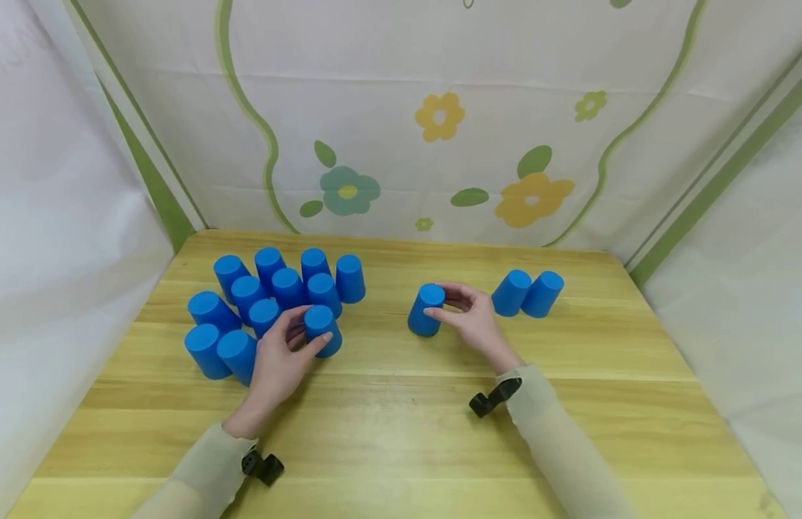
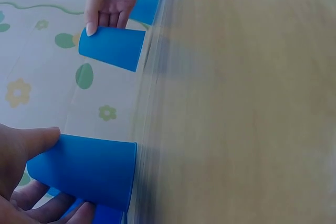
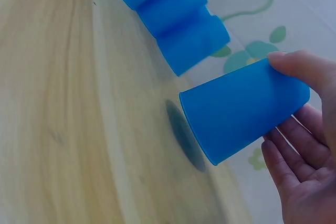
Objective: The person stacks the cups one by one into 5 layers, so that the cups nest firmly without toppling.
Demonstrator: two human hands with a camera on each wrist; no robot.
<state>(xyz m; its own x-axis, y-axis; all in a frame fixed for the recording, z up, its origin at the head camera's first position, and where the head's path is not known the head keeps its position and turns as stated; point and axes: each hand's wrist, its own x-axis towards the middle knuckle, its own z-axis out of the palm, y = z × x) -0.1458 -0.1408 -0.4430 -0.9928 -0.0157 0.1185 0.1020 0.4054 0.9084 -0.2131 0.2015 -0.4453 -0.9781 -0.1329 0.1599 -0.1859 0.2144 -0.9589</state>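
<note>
My left hand (image 1: pixel 280 360) pinches an upside-down blue cup (image 1: pixel 323 333) between thumb and fingers, at the right front of a group of similar cups. The left wrist view shows its thumb along one side of this cup (image 2: pixel 86 171) and the fingers curled under the other. Towards the table's middle, my right hand (image 1: pixel 475 321) grips another upside-down blue cup (image 1: pixel 424 313) near its narrow closed end. In the right wrist view this cup (image 3: pixel 244 111) hangs just above the table, a dark shadow below its rim.
Several blue cups (image 1: pixel 288 288) stand upside down close together on the left of the wooden table (image 1: pixel 401 432). Two more, a left one (image 1: pixel 512 292) and a right one (image 1: pixel 543 294), stand behind my right hand. A flowered white curtain (image 1: pixel 388 58) hangs beyond the back edge.
</note>
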